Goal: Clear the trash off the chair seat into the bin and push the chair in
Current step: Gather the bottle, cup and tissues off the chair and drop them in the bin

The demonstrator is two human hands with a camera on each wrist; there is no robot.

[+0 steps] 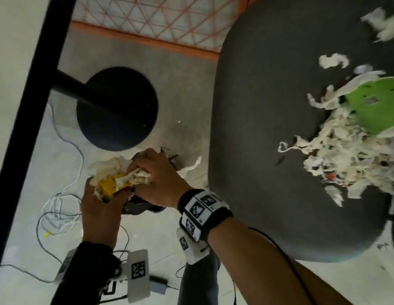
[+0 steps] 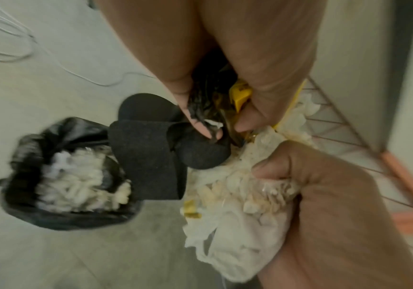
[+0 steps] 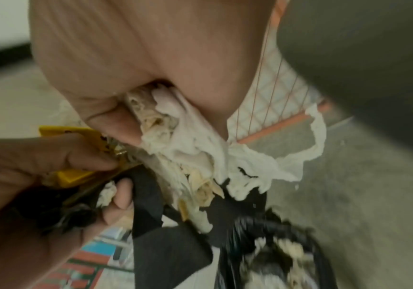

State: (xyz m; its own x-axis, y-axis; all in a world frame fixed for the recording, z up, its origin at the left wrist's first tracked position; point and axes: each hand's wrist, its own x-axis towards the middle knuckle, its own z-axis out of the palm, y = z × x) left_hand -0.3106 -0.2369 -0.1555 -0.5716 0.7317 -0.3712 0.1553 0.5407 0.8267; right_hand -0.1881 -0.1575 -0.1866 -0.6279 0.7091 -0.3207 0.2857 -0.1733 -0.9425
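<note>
White tissue scraps (image 1: 125,172) and a yellow wrapper (image 1: 110,183) are clenched between left hand (image 1: 99,214) and right hand (image 1: 158,183) above the black-lined bin (image 2: 69,176), left of the littered chair seat (image 1: 268,128); dangling strips could drop onto the floor.

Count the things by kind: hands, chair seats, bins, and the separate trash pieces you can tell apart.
Hands: 2, the left hand and the right hand
Chair seat: 1
Bin: 1
Yellow wrapper, held by the left hand: 1
White paper wad, gripped by the right hand: 1
Green sheet on the seat: 1
Total: 7, loose shreds uncounted
</note>
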